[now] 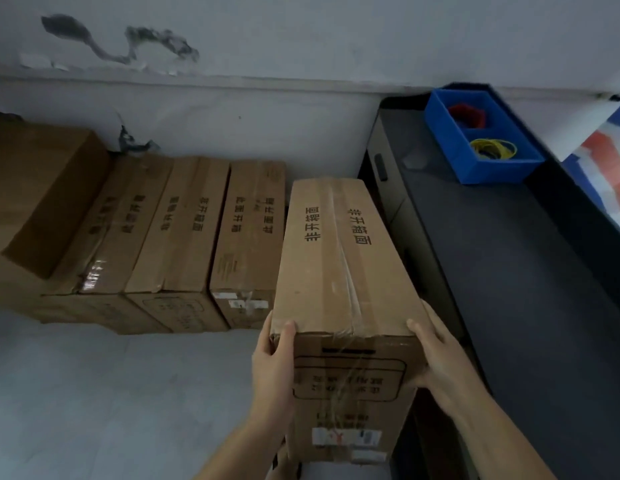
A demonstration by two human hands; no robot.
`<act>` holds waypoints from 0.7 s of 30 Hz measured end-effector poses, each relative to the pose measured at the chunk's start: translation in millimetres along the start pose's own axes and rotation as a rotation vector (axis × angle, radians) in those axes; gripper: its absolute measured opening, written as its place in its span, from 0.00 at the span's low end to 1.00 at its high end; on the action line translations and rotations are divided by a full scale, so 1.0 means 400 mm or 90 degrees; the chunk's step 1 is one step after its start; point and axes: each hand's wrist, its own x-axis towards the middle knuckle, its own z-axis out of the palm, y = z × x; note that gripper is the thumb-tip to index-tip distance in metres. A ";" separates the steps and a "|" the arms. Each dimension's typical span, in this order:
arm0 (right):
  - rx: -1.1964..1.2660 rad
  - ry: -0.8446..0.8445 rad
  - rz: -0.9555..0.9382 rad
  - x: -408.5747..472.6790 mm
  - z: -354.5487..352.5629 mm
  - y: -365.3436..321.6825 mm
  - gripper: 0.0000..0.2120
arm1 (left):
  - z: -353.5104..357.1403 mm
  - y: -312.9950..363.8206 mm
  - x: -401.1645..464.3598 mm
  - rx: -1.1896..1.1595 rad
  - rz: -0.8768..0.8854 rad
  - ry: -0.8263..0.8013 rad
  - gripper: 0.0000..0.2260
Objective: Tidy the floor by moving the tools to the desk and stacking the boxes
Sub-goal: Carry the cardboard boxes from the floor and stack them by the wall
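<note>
A long taped cardboard box with black printed characters is held between my two hands, its far end toward the wall. My left hand grips its near left corner, thumb on the top edge. My right hand grips the near right corner, thumb on top and fingers along the side. To its left, a row of similar boxes lies side by side on the floor against the wall. The held box sits higher than that row, next to the rightmost one.
A larger brown box stands at the far left. A black desk runs along the right, carrying a blue bin with red and yellow rubber bands. Grey floor lies at the lower left, and the white wall is behind.
</note>
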 end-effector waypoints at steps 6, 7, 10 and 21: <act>0.034 0.019 0.066 0.340 0.081 0.052 0.20 | 0.079 -0.044 0.318 0.013 -0.017 0.022 0.23; 0.040 0.026 0.076 0.388 0.089 0.078 0.20 | 0.086 -0.066 0.365 0.019 -0.022 0.029 0.23; 0.042 0.032 0.114 0.546 0.107 0.174 0.20 | 0.111 -0.144 0.522 0.065 -0.034 0.063 0.20; 0.027 0.055 0.221 0.855 0.139 0.396 0.21 | 0.110 -0.294 0.821 -0.032 -0.329 0.130 0.22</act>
